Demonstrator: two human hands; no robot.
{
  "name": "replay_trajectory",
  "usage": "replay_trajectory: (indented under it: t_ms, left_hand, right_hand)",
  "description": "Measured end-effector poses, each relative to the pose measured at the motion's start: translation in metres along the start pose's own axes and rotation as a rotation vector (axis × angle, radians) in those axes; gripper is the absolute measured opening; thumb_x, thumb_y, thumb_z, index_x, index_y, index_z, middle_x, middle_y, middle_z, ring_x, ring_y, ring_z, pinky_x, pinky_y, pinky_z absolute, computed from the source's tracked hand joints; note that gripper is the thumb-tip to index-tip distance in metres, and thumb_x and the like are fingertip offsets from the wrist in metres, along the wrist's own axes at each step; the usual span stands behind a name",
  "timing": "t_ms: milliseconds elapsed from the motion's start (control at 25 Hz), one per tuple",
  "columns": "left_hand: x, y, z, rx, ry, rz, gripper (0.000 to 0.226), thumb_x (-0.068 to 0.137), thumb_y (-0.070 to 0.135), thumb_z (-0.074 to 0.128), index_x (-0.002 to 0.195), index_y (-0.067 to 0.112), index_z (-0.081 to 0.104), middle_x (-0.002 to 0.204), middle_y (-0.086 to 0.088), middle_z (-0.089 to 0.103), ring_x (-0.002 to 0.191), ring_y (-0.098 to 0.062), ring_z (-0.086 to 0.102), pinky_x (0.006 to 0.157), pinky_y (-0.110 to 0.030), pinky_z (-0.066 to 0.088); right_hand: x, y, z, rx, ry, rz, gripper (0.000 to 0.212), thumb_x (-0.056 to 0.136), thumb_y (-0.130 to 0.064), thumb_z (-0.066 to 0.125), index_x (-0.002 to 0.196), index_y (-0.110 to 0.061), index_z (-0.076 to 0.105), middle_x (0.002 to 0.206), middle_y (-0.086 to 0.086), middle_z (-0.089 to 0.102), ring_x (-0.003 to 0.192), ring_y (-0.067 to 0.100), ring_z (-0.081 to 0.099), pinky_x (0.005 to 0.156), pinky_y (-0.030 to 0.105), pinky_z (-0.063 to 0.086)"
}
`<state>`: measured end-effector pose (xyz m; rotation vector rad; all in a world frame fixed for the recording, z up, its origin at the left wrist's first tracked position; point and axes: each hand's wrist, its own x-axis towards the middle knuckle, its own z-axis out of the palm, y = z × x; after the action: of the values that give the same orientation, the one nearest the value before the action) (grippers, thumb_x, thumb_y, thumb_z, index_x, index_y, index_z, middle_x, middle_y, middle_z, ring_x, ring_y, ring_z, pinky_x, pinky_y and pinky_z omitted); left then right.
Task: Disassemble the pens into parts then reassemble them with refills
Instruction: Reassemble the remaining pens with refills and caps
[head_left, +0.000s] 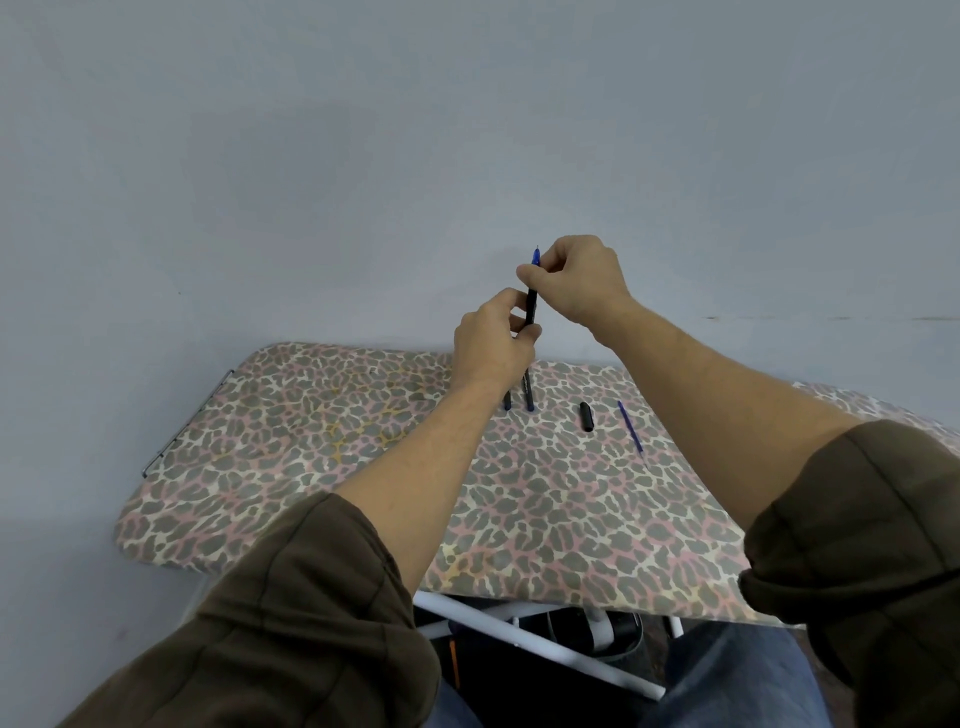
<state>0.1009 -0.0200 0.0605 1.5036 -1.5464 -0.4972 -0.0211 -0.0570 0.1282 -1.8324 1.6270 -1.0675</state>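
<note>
A dark pen barrel (531, 306) stands upright in the air above the board, with a blue tip showing at its top. My left hand (491, 345) grips the barrel's lower part. My right hand (574, 278) pinches the blue tip section at the top. On the leopard-print board (311, 441) two dark pens (528, 395) lie side by side, partly hidden behind my left wrist. A black cap (586, 416) lies to their right. Further right lies a thin blue refill (630, 433).
The board butts against a pale grey wall (363, 182). A metal rack (182, 421) sticks out at the board's left end. White frame legs (519, 639) and my knees show below the near edge.
</note>
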Motion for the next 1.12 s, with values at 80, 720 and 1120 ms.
replay_trajectory:
  t_ms: [80, 720, 1120]
  left_hand:
    - [0.000, -0.002, 0.002, -0.019, -0.001, 0.002, 0.028, 0.092, 0.023, 0.070, 0.118, 0.033, 0.063, 0.088, 0.010, 0.072, 0.081, -0.015, 0.069, 0.078, -0.034, 0.057]
    - [0.005, -0.035, 0.045, -0.029, -0.099, 0.032, 0.075, 0.096, 0.015, 0.070, 0.156, 0.041, 0.033, 0.086, 0.011, 0.076, 0.076, 0.001, 0.066, 0.063, 0.005, 0.038]
    - [0.005, -0.047, 0.060, -0.020, -0.163, 0.002, 0.077, 0.097, 0.018, 0.068, 0.158, 0.040, 0.027, 0.077, 0.015, 0.072, 0.074, 0.000, 0.067, 0.069, -0.005, 0.042]
  right_hand:
    - [-0.002, 0.003, -0.001, 0.111, -0.037, 0.013, 0.031, 0.089, -0.040, 0.076, 0.076, -0.016, 0.062, 0.070, -0.006, 0.059, 0.060, 0.011, 0.052, 0.058, 0.026, 0.044]
    - [-0.003, 0.126, 0.026, -0.663, -0.326, 0.345, 0.017, 0.091, -0.005, 0.055, 0.075, -0.010, 0.053, 0.073, 0.008, 0.063, 0.071, 0.027, 0.066, 0.063, 0.030, 0.052]
    - [0.000, 0.143, 0.040, -0.650, -0.433, 0.345, 0.009, 0.083, -0.002, 0.073, 0.075, -0.006, 0.070, 0.072, 0.012, 0.072, 0.067, 0.028, 0.073, 0.064, 0.037, 0.064]
